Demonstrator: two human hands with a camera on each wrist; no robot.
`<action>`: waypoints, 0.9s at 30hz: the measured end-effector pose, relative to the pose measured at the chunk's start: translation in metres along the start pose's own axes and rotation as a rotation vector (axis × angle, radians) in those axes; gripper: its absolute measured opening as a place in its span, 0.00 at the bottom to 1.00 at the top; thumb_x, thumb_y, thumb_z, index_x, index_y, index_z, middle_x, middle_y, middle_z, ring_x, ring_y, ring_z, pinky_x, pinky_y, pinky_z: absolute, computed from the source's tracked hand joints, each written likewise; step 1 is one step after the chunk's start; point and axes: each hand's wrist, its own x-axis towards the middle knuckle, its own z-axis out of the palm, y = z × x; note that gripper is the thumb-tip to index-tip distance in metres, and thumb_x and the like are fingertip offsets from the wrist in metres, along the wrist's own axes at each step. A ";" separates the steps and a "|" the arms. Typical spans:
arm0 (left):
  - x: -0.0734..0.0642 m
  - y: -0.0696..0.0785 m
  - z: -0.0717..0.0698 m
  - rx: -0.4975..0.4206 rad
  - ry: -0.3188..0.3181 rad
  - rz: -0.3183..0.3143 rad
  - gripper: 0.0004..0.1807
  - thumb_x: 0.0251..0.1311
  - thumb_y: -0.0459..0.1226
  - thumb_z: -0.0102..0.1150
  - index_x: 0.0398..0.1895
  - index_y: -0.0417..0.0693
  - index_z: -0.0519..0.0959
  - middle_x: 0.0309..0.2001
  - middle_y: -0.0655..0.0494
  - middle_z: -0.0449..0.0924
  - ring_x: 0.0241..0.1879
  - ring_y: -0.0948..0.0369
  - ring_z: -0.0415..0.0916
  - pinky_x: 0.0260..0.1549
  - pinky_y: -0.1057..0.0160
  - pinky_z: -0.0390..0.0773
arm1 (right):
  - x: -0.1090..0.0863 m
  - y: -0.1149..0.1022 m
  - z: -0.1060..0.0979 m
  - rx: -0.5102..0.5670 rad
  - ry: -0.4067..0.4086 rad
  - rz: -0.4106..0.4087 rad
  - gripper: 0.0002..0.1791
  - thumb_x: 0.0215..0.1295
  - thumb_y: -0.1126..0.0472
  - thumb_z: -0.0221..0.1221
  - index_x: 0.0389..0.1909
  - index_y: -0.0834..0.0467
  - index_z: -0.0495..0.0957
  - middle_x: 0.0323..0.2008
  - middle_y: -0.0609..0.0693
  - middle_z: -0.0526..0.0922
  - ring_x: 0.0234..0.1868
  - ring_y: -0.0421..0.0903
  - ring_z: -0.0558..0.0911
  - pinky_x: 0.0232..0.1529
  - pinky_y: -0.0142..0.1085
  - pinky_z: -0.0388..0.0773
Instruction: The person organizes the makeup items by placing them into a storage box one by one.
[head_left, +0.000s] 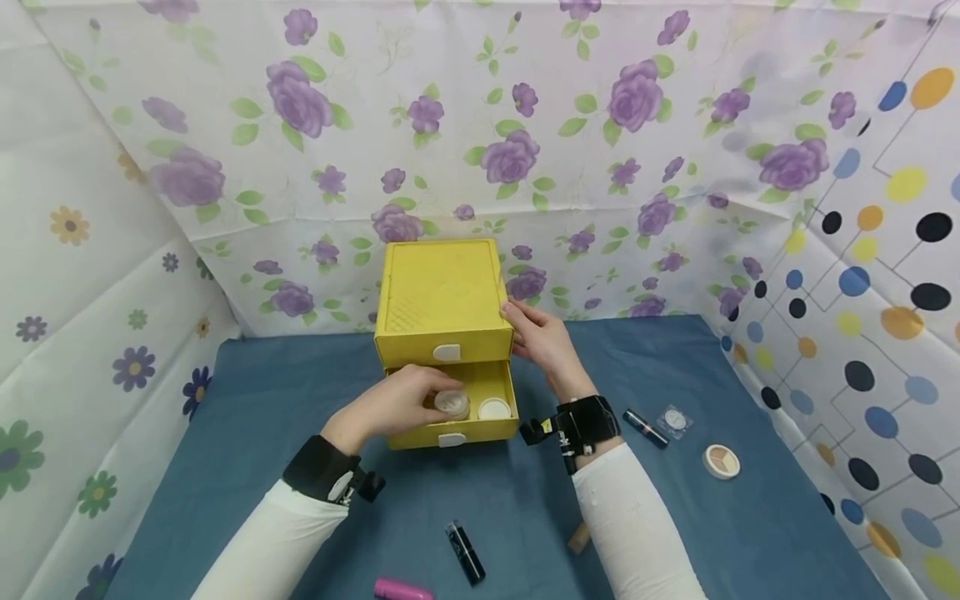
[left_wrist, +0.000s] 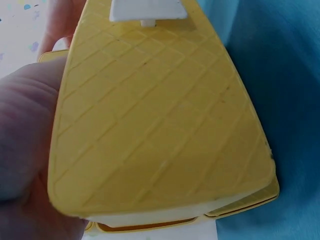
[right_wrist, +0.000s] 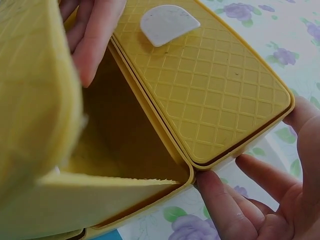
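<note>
A yellow two-drawer box (head_left: 442,287) stands at the back of the table, its lower drawer (head_left: 483,431) pulled out. My left hand (head_left: 401,402) reaches over the drawer's left side and pinches a small round jar (head_left: 452,403) with a clear lid. Beside that jar, inside the drawer, lies a round white-lidded container (head_left: 494,408). My right hand (head_left: 546,343) rests against the box's upper right side, with extended fingers (right_wrist: 222,205) touching the casing. The upper drawer (right_wrist: 215,90) is closed. In the left wrist view the lower drawer's front hides the jar.
To the right lie a black lipstick tube (head_left: 645,428), a small clear case (head_left: 675,421) and a round sectioned palette (head_left: 722,461). Nearer are a black tube (head_left: 465,552), a pink tube (head_left: 402,590) and a brown item (head_left: 579,537) partly behind the right sleeve. Patterned cloth (head_left: 510,125) hangs behind.
</note>
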 end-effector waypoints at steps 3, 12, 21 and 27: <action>0.003 -0.001 -0.001 -0.011 -0.008 0.021 0.23 0.68 0.38 0.74 0.65 0.43 0.86 0.56 0.53 0.89 0.47 0.62 0.85 0.46 0.60 0.85 | 0.000 -0.001 0.000 -0.002 0.008 -0.004 0.42 0.65 0.28 0.68 0.77 0.40 0.74 0.70 0.50 0.79 0.60 0.47 0.87 0.62 0.46 0.83; 0.014 -0.003 -0.003 0.019 -0.070 0.023 0.23 0.67 0.36 0.75 0.65 0.44 0.86 0.31 0.64 0.85 0.25 0.68 0.71 0.28 0.66 0.72 | 0.001 -0.003 -0.001 0.004 0.016 -0.001 0.43 0.67 0.29 0.67 0.78 0.42 0.73 0.71 0.51 0.79 0.61 0.49 0.86 0.64 0.48 0.81; 0.017 -0.001 -0.001 0.020 -0.098 0.003 0.23 0.66 0.33 0.74 0.65 0.45 0.86 0.37 0.62 0.87 0.28 0.66 0.74 0.31 0.64 0.74 | 0.001 -0.002 0.000 0.002 0.002 -0.011 0.41 0.68 0.30 0.67 0.78 0.42 0.73 0.68 0.50 0.81 0.59 0.46 0.87 0.58 0.41 0.84; 0.020 0.000 0.002 0.013 -0.121 -0.008 0.24 0.66 0.29 0.72 0.65 0.45 0.86 0.36 0.60 0.86 0.27 0.66 0.73 0.31 0.64 0.75 | 0.000 -0.001 0.000 0.004 0.008 -0.006 0.41 0.68 0.30 0.67 0.78 0.43 0.73 0.69 0.51 0.80 0.59 0.47 0.87 0.58 0.41 0.84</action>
